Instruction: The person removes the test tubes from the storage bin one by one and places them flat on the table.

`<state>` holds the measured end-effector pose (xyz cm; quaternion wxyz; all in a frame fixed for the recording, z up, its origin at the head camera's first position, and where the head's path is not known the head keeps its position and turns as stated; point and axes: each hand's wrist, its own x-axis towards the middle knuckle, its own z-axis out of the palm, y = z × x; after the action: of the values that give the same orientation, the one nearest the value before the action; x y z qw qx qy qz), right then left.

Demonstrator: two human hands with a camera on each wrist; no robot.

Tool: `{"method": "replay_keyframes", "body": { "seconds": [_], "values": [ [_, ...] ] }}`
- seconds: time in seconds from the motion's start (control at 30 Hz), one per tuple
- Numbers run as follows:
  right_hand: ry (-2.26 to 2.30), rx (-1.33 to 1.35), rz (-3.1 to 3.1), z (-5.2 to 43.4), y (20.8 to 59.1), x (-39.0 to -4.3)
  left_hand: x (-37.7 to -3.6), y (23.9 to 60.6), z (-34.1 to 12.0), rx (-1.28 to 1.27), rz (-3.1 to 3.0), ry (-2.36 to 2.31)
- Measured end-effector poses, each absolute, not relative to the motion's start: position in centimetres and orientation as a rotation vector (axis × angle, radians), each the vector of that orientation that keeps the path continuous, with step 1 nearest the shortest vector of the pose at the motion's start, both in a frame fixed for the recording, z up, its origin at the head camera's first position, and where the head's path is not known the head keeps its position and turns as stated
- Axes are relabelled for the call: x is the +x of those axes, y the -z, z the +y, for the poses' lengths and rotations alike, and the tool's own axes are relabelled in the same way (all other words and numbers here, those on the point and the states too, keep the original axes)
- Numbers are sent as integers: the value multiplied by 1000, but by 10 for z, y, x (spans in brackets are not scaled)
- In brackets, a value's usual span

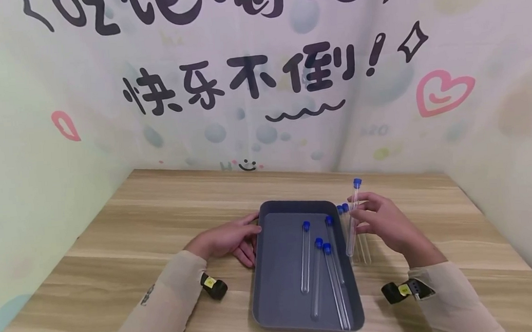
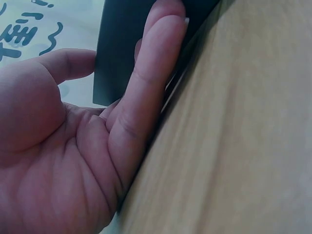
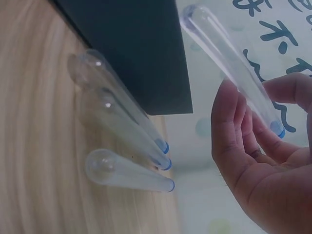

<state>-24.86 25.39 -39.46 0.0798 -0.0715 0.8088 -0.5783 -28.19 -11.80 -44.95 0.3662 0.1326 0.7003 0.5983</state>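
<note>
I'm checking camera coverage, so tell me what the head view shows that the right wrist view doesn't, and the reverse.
Only the head view: the left hand touching the tray, and four blue-capped tubes inside it.
Only the right wrist view: all three loose tubes outside the tray; the head view shows just two caps there.
Both: the right hand holding another tube, the tray, table and writing.
</note>
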Motion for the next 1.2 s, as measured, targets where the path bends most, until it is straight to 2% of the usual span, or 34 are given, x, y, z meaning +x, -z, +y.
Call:
{"method": "replay_keyframes", "body": {
  "seconds": [1.2],
  "values": [
    [1540,-96,2601,271,404,-259,-281,450,-119,333,1788,-1539]
  ]
}}
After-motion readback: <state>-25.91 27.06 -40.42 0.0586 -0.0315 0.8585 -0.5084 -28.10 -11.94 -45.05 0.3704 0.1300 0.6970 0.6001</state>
